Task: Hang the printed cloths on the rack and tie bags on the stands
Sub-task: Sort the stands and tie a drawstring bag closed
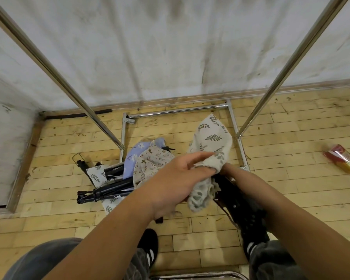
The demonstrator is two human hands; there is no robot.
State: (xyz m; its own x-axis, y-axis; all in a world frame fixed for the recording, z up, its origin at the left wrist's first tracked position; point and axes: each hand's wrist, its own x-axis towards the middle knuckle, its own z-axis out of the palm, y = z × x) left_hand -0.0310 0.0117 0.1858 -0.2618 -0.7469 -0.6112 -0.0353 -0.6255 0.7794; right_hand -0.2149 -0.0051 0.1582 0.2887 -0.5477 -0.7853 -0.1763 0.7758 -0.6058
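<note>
Leaf-print cloth in left hand; rack posts either side.

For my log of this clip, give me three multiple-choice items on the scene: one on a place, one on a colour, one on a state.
1. Where is the red and yellow packet?
A) on the cloth pile
B) on the wooden floor, right of the rack
C) hung on a rack pole

2. What print has the cloth that the left hand grips?
A) white flowers on blue
B) red stripes
C) green leaves on off-white

3. How are the black stands?
A) lying folded on the floor
B) upright
C) leaning on the wall

Key: 1 B, it lies on bare boards far right; 2 C, leaf sprigs show on pale fabric; 3 A, they lie flat on the boards.
</note>
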